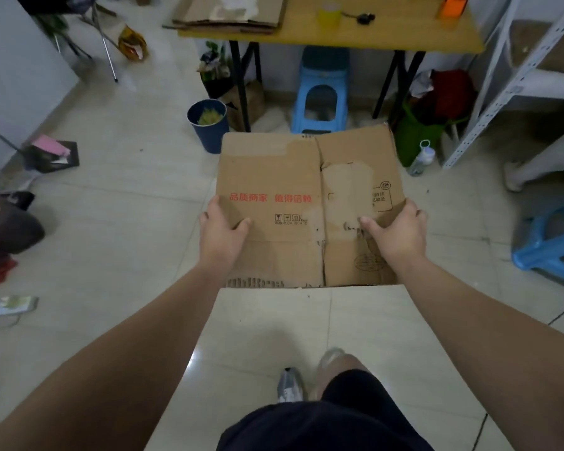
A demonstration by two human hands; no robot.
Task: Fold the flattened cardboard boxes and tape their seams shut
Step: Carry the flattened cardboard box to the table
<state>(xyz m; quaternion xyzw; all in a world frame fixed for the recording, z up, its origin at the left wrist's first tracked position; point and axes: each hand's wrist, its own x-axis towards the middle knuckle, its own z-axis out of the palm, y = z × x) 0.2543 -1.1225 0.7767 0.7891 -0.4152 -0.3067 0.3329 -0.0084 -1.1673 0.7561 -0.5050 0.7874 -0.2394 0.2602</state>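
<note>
Cardboard box flattened, left hand, right hand gripping opposite edges

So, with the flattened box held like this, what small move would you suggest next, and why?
Probably press the two side edges toward each other so it opens into a sleeve: the cardboard box is flat, held in the air, and the left hand and right hand each grip one side edge, thumbs on top.
</note>
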